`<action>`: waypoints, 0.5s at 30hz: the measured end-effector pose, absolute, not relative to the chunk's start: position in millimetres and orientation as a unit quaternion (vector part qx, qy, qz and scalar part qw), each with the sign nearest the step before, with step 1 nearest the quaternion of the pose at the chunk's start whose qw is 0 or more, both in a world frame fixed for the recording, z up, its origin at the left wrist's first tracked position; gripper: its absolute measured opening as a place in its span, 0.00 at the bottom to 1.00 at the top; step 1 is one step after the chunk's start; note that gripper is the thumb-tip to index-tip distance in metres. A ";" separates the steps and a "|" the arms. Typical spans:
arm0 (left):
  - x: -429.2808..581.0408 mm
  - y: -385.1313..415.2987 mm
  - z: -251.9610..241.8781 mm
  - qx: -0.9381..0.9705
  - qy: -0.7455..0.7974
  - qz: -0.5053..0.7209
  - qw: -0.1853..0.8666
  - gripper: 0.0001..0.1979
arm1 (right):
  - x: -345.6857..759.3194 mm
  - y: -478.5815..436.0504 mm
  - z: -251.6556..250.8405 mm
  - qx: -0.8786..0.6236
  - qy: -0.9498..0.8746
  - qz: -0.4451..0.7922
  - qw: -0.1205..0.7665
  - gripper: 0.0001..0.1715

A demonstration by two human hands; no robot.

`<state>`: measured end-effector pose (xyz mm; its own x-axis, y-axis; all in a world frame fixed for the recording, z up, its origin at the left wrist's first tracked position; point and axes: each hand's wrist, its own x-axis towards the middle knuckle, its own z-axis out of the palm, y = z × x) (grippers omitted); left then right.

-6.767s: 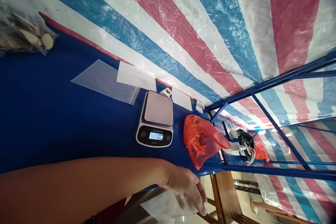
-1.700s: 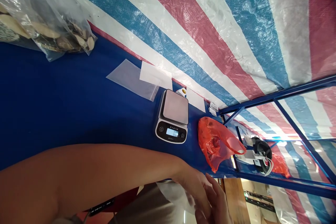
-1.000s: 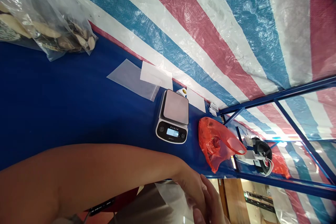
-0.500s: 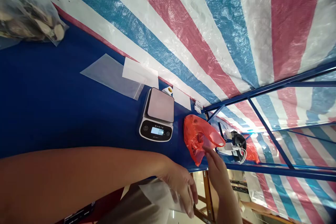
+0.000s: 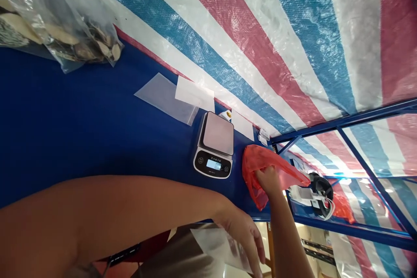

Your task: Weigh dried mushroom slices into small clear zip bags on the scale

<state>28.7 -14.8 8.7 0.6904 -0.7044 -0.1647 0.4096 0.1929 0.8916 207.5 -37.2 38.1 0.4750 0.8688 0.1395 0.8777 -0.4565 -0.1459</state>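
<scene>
My left hand (image 5: 245, 235) hangs below the near edge of the blue table (image 5: 81, 130), its forearm stretched along that edge. Its fingers are closed on a clear plastic bag (image 5: 216, 245). My right hand (image 5: 265, 180) reaches up from below and is pushed into the mouth of a red plastic bag (image 5: 280, 170) lying on the table. The fingers are curled inside the bag, and what they hold is hidden. A small digital scale (image 5: 215, 147) with a lit display and a bare pan stands just left of the red bag.
A large clear bag of dried slices (image 5: 61, 34) lies at the far left. Flat clear bags (image 5: 163, 97) and white sheets (image 5: 194, 93) lie behind the scale. A striped tarp (image 5: 260, 30) backs the table. A blue metal frame (image 5: 342, 122) holds a black device with white cables (image 5: 317, 189).
My right hand has come up from beside my left hand and gone into the red bag, lifting its edge. My left hand still holds the clear bag below the table edge.
</scene>
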 end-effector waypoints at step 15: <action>28.9 -14.3 9.1 0.502 -0.119 -0.374 0.770 0.33 | 184.6 -39.9 11.1 -0.866 -0.481 -0.056 0.127 0.27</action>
